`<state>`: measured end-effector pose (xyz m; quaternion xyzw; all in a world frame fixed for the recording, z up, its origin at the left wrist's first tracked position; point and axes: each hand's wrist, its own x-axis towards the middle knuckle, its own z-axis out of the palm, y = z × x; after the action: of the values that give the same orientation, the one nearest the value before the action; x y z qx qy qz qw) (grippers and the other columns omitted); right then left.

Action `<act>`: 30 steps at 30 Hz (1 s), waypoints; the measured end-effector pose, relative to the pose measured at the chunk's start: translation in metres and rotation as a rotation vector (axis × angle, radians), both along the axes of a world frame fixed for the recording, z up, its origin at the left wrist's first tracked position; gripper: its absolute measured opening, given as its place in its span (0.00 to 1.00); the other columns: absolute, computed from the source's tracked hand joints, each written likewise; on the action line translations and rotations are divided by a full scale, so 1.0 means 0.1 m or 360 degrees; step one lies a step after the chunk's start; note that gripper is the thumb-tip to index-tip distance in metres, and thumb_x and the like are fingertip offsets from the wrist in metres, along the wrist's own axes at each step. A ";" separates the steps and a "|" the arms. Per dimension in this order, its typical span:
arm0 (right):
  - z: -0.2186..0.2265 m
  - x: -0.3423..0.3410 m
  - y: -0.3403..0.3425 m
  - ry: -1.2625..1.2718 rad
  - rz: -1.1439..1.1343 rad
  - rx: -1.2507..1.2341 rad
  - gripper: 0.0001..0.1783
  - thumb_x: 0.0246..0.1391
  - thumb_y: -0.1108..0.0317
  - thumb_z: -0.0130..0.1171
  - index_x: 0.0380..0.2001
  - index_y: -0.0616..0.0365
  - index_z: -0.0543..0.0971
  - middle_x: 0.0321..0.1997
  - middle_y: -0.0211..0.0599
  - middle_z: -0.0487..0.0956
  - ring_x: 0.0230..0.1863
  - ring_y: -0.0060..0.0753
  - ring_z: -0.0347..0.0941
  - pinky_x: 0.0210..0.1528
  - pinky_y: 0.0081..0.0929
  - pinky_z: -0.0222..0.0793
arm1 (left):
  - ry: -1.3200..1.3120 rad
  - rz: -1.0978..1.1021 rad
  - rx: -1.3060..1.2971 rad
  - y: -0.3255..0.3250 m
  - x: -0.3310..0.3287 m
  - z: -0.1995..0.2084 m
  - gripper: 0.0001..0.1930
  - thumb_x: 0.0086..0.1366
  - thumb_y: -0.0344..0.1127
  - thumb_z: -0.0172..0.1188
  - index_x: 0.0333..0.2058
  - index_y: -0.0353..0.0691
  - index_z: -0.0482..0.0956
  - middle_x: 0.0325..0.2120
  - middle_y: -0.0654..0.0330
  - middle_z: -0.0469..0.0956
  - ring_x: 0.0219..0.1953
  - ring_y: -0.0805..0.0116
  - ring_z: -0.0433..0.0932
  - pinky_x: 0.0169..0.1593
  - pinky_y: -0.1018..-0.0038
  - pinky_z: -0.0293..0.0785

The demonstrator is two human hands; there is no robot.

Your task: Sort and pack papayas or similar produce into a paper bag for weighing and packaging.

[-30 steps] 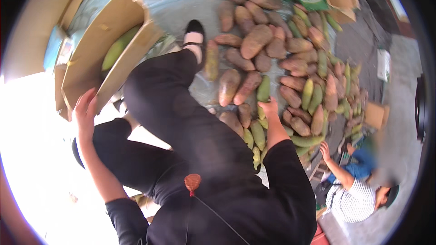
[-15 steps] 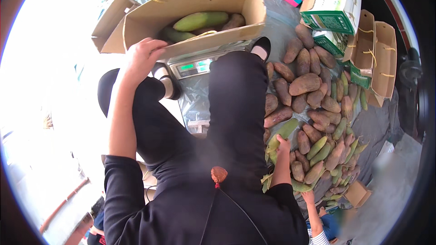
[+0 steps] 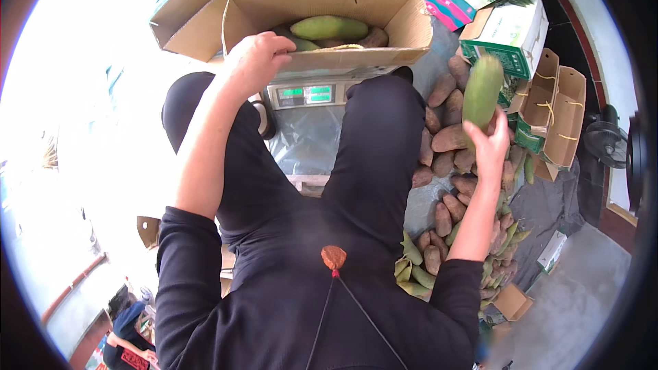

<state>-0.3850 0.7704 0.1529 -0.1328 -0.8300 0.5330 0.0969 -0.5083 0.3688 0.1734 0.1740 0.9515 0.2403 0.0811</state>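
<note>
In the head view, the only one I have on my feed, I see the right hand [image 3: 488, 142] with its grip closed around the near end of a long, smooth, green gourd [image 3: 482, 89], thumb on the left side and fingers on the right, the far end pointing away from the wearer. That gourd is held over a heap of plump, reddish-brown gourds [image 3: 449, 138] spread along the right side of the floor. The left hand [image 3: 259, 58] is at the near rim of an open, brown cardboard box [image 3: 322, 1], toward its left end, fingers bent; I cannot tell whether its grip pinches the cardboard. Inside that box I make out a pale green, oblong gourd [image 3: 329, 27] and a brown, rounded gourd [image 3: 375, 38]. A grey scale with lit green displays [image 3: 301, 95] shows just below the box's near side, between the wearer's knees. Farther right I see a white-and-green printed carton [image 3: 507, 33], and right of the heap a tan, open carton with yellow rope handles [image 3: 569, 118] near a black fan [image 3: 606, 140]. Near left, well apart, another person [image 3: 127, 332] shows.
</note>
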 end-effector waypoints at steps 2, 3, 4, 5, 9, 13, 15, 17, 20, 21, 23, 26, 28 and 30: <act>0.43 -0.34 -0.32 0.0097 0.0053 -0.0009 0.31 0.42 0.76 0.63 0.52 0.65 0.66 0.47 0.38 0.73 0.46 0.28 0.71 0.50 0.25 0.66 | -0.0011 -0.0004 0.0020 0.01 0.00 0.01 0.11 0.55 0.29 0.57 0.38 0.39 0.79 0.31 0.55 0.76 0.36 0.57 0.76 0.42 0.67 0.71; 0.61 -0.50 -0.48 0.0198 0.0050 -0.0080 0.30 0.42 0.74 0.64 0.51 0.66 0.67 0.46 0.39 0.74 0.44 0.28 0.72 0.48 0.25 0.67 | -0.0034 -0.0001 0.0037 0.01 0.02 0.02 0.11 0.55 0.29 0.57 0.38 0.38 0.79 0.31 0.54 0.76 0.36 0.56 0.76 0.42 0.67 0.71; 0.67 -0.67 -0.50 0.0246 0.0186 -0.0066 0.30 0.42 0.74 0.64 0.50 0.66 0.67 0.45 0.39 0.74 0.44 0.28 0.73 0.47 0.25 0.68 | -0.0022 -0.0028 0.0037 0.00 0.01 0.01 0.11 0.55 0.29 0.57 0.38 0.38 0.79 0.31 0.54 0.76 0.36 0.56 0.76 0.42 0.67 0.71; 0.77 -0.81 -0.72 0.0367 0.0226 -0.0298 0.29 0.43 0.73 0.64 0.50 0.67 0.67 0.44 0.40 0.74 0.42 0.29 0.73 0.46 0.26 0.70 | -0.0012 -0.0035 0.0037 -0.02 0.02 0.00 0.11 0.55 0.29 0.57 0.38 0.38 0.79 0.31 0.54 0.76 0.36 0.56 0.76 0.42 0.67 0.71; 0.76 -1.39 -1.26 0.0601 0.0468 -0.0983 0.25 0.40 0.72 0.67 0.42 0.67 0.70 0.39 0.38 0.76 0.38 0.30 0.74 0.46 0.29 0.68 | -0.0080 -0.0038 0.0049 0.01 0.01 0.04 0.11 0.56 0.32 0.56 0.37 0.38 0.79 0.33 0.53 0.76 0.39 0.53 0.76 0.45 0.65 0.71; 0.55 -1.55 -1.91 0.0348 0.0185 -0.1626 0.23 0.38 0.72 0.69 0.39 0.67 0.72 0.37 0.39 0.76 0.37 0.29 0.74 0.44 0.29 0.68 | -0.0111 0.0021 0.0120 -0.02 0.01 0.09 0.11 0.56 0.32 0.56 0.37 0.38 0.79 0.33 0.53 0.76 0.38 0.54 0.76 0.44 0.66 0.71; 0.37 -1.53 -2.07 0.0341 0.0014 -0.1605 0.22 0.39 0.73 0.69 0.39 0.67 0.72 0.37 0.39 0.76 0.37 0.30 0.73 0.44 0.29 0.68 | -0.0072 0.0074 0.0162 0.00 -0.01 0.11 0.10 0.56 0.32 0.56 0.37 0.38 0.79 0.32 0.53 0.77 0.37 0.54 0.76 0.43 0.66 0.71; 0.18 -1.49 -2.14 0.0158 -0.0041 -0.1728 0.21 0.41 0.72 0.67 0.38 0.69 0.72 0.39 0.41 0.75 0.40 0.31 0.72 0.45 0.29 0.67 | -0.0026 0.0057 0.0162 -0.05 -0.01 0.09 0.10 0.55 0.31 0.56 0.37 0.37 0.79 0.32 0.53 0.77 0.36 0.55 0.77 0.42 0.67 0.71; 0.13 -1.33 -2.00 -0.0404 0.0068 -0.1669 0.28 0.50 0.68 0.61 0.49 0.74 0.65 0.48 0.44 0.72 0.50 0.32 0.69 0.50 0.35 0.67 | -0.0028 0.0034 0.0225 -0.07 0.00 0.08 0.10 0.55 0.30 0.57 0.37 0.37 0.79 0.32 0.53 0.77 0.36 0.56 0.77 0.42 0.67 0.72; 0.16 -1.21 -1.91 -0.0394 0.0045 -0.1671 0.28 0.50 0.68 0.61 0.49 0.74 0.65 0.48 0.44 0.72 0.50 0.32 0.69 0.50 0.35 0.67 | -0.0024 0.0050 0.0188 -0.07 0.00 0.08 0.10 0.55 0.30 0.57 0.37 0.37 0.79 0.32 0.53 0.77 0.36 0.56 0.77 0.42 0.68 0.72; 0.27 -0.97 -1.67 -0.0155 0.0115 -0.1713 0.25 0.45 0.69 0.64 0.47 0.66 0.71 0.46 0.39 0.72 0.46 0.29 0.69 0.45 0.31 0.68 | -0.0020 0.0046 0.0159 -0.06 -0.01 0.07 0.11 0.55 0.30 0.57 0.37 0.37 0.79 0.32 0.52 0.77 0.36 0.56 0.77 0.41 0.68 0.72; 0.15 -0.65 -1.14 0.0011 0.0040 -0.1310 0.22 0.48 0.67 0.62 0.47 0.62 0.72 0.44 0.34 0.75 0.46 0.25 0.70 0.45 0.28 0.68 | 0.0037 0.0006 0.0148 -0.04 0.00 0.05 0.11 0.54 0.30 0.58 0.37 0.36 0.79 0.31 0.52 0.78 0.35 0.56 0.77 0.41 0.68 0.72; -0.10 -0.37 -0.84 -0.0035 -0.0170 -0.1022 0.20 0.50 0.67 0.60 0.47 0.59 0.73 0.43 0.31 0.76 0.45 0.24 0.70 0.44 0.24 0.67 | 0.0002 0.0082 0.0216 -0.05 0.02 0.06 0.11 0.54 0.30 0.58 0.37 0.37 0.79 0.30 0.52 0.78 0.34 0.56 0.77 0.41 0.67 0.72; -0.39 -0.06 -0.59 -0.0251 -0.0394 -0.0852 0.17 0.51 0.68 0.57 0.46 0.57 0.74 0.43 0.29 0.76 0.42 0.22 0.70 0.40 0.22 0.66 | 0.0027 0.0058 0.0199 -0.06 0.01 0.08 0.11 0.54 0.30 0.58 0.37 0.37 0.79 0.30 0.52 0.78 0.34 0.56 0.77 0.40 0.67 0.72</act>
<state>-0.3906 0.7112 0.1139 -0.2948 -0.6425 0.7049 0.0580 -0.5072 0.3630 0.1819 0.1635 0.9383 0.2991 0.0575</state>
